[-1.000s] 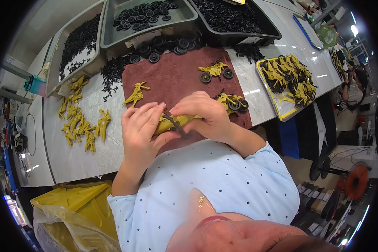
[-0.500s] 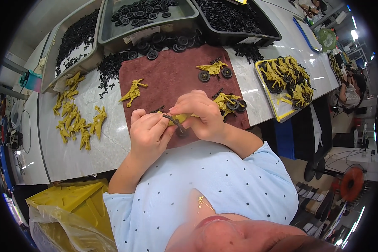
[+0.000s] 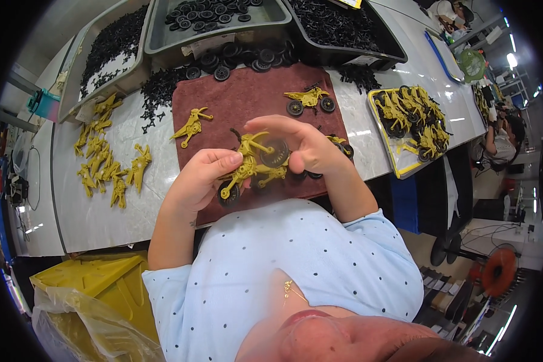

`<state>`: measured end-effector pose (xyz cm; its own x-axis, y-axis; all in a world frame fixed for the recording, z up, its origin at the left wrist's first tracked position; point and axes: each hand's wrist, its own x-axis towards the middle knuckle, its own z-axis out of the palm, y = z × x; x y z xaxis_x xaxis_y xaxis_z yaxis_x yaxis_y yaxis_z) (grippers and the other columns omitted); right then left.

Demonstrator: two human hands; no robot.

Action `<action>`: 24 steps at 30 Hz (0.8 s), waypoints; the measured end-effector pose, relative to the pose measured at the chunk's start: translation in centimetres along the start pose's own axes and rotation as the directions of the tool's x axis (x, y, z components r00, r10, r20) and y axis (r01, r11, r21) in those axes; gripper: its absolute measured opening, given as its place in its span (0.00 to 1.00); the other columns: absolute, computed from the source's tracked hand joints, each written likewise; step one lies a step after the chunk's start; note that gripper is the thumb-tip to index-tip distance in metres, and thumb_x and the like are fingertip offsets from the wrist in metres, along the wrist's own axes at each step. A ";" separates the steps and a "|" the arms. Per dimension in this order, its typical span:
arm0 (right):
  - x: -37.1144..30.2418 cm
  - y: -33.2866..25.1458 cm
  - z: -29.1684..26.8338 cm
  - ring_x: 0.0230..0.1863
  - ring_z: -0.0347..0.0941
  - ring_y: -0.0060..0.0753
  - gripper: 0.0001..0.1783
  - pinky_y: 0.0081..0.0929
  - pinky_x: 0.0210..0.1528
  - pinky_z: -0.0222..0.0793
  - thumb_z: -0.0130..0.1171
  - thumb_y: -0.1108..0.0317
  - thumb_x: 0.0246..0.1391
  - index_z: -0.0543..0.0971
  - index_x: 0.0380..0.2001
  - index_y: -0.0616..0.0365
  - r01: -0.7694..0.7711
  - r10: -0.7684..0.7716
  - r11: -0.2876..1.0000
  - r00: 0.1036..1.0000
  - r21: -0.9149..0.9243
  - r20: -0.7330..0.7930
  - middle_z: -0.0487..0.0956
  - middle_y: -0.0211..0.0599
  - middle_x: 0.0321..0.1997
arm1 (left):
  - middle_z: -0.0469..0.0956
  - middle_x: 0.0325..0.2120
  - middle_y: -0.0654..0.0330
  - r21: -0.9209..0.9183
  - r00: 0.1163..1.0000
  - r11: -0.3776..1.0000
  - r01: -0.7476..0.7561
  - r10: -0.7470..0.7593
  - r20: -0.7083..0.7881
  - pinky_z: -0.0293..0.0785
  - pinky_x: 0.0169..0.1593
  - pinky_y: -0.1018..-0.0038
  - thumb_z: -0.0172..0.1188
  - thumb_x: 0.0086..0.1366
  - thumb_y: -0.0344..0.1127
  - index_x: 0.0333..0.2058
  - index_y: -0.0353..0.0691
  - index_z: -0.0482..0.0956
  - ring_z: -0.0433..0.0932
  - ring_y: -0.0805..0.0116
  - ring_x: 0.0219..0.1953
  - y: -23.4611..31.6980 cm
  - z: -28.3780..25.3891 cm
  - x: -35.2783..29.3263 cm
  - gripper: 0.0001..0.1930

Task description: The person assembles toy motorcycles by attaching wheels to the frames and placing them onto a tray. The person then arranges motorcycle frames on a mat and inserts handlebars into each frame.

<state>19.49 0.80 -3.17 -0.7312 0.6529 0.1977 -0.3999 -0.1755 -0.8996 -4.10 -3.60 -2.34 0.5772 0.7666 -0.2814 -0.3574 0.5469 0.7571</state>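
Note:
My left hand [image 3: 206, 175] pinches a yellow toy motorcycle [image 3: 246, 168], which is tilted above the cloth with black wheels on it. Beside the toy's upper wheel [image 3: 276, 154] is my right hand [image 3: 311, 145], its fingers stretched and its thumb apart; I cannot tell whether it touches the wheel. A wheelless yellow motorcycle body [image 3: 191, 127] lies on the cloth's left side. Another toy motorcycle with two wheels [image 3: 308, 100] lies at the far right of the cloth. One more wheeled toy [image 3: 338, 142] is partly hidden behind my right hand.
A dark red cloth [image 3: 235, 99] covers the table's middle. Yellow bodies [image 3: 105, 172] lie in a pile at left. Bins of small black parts [image 3: 117, 45], wheels [image 3: 214, 30] and more black parts [image 3: 338, 27] stand at the back. A yellow-rimmed tray [image 3: 398, 163] holds several toys at right.
The toy motorcycle has been turned so its side and wheels show. My right hand has let go and opened out to the right; my left hand keeps its grip.

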 end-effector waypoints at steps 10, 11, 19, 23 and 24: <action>-0.1 0.8 0.3 0.50 0.72 0.30 0.17 0.25 0.48 0.70 0.67 0.75 0.43 0.81 0.41 0.59 0.187 -0.217 0.761 0.976 -0.621 0.029 0.72 0.43 0.56 | 0.80 0.33 0.58 0.115 0.995 0.989 0.095 -0.099 0.027 0.75 0.38 0.78 0.59 0.64 0.37 0.41 0.30 0.77 0.79 0.73 0.33 0.2 1.3 -0.4 0.14; -0.2 0.9 0.4 0.50 0.72 0.30 0.17 0.25 0.48 0.70 0.67 0.75 0.43 0.81 0.41 0.59 0.188 -0.213 0.761 0.976 -0.621 0.034 0.72 0.43 0.56 | 0.80 0.33 0.58 0.112 0.995 0.990 0.091 -0.094 0.026 0.75 0.38 0.78 0.59 0.64 0.37 0.41 0.30 0.77 0.79 0.73 0.33 0.2 1.3 -0.6 0.14; -0.3 0.0 0.7 0.49 0.73 0.30 0.23 0.24 0.48 0.71 0.56 0.82 0.51 0.73 0.52 0.58 0.101 -0.286 0.638 0.951 -0.763 -0.114 0.73 0.41 0.54 | 0.80 0.31 0.64 0.507 0.970 0.861 -0.042 0.157 -0.185 0.71 0.37 0.80 0.62 0.59 0.28 0.44 0.30 0.79 0.74 0.80 0.32 0.0 0.9 -0.3 0.14; -1.3 -1.0 -0.3 0.47 0.72 0.26 0.20 0.23 0.50 0.68 0.49 0.83 0.57 0.70 0.54 0.63 -0.002 -0.342 0.621 0.899 -0.784 -0.274 0.74 0.40 0.51 | 0.81 0.28 0.61 0.683 0.947 0.730 0.006 0.215 -0.239 0.71 0.36 0.79 0.63 0.58 0.29 0.43 0.31 0.79 0.75 0.78 0.30 -0.1 -0.8 2.0 0.15; -1.4 -1.1 -0.6 0.47 0.72 0.26 0.20 0.23 0.50 0.68 0.49 0.83 0.57 0.70 0.54 0.63 -0.002 -0.344 0.620 0.898 -0.784 -0.274 0.74 0.40 0.51 | 0.80 0.27 0.59 0.782 0.936 0.624 0.004 0.273 -0.223 0.71 0.35 0.77 0.63 0.58 0.30 0.43 0.32 0.79 0.75 0.76 0.28 0.0 -1.3 2.8 0.15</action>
<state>21.31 0.53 -2.66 -0.3684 0.8484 0.3801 0.1864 0.4679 -0.8639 -3.44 -1.02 -3.93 0.2787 0.9419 -0.1877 0.3534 0.0812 0.9320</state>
